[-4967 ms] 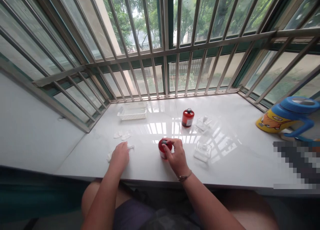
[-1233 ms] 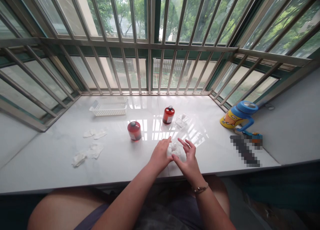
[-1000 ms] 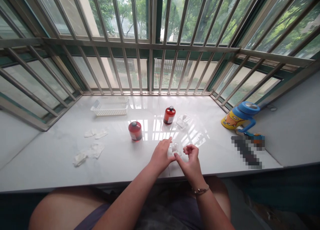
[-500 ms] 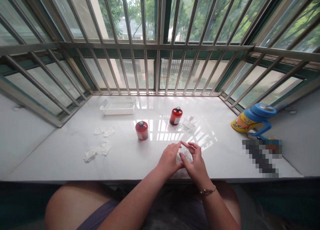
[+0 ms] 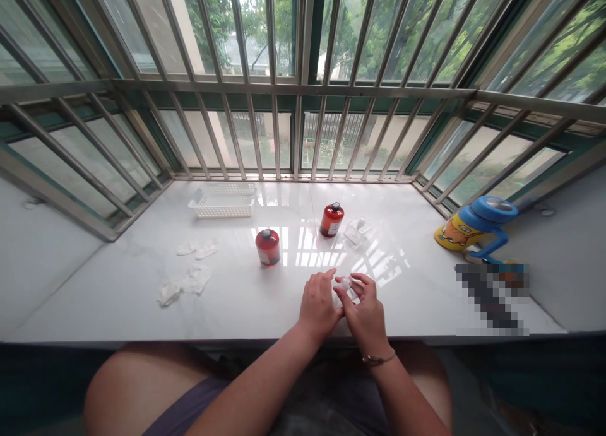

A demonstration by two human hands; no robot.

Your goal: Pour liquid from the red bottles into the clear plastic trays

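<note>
Window sill (image 5: pixel 118 297), white and polished, runs under steel bars (image 5: pixel 296 133), with trees beyond. Left to right: plastic basket (image 5: pixel 221 201) near the bars; white wipes (image 5: pixel 192 278) lying crumpled below it; squat red bottle (image 5: pixel 267 247), black-capped, upright. Left hand (image 5: pixel 319 303) sits on the sill, fingers curled inward, reaching toward the right hand; contact with the held item cannot be told. Right hand (image 5: pixel 364 313) is partly closed, fingertips pinching a small piece (image 5: pixel 345 286), pale and translucent, held just above the sill between the hands (material too small to tell, perhaps glass). Judged light and possibly fragile, likely slippery if glass; best taken by its edges with the fingertips. Behind the hands: taller red bottle (image 5: pixel 331 220), upright; clear dish (image 5: pixel 357 232) just beside it. Far right: yellow-and-blue mug (image 5: pixel 476 231).
</note>
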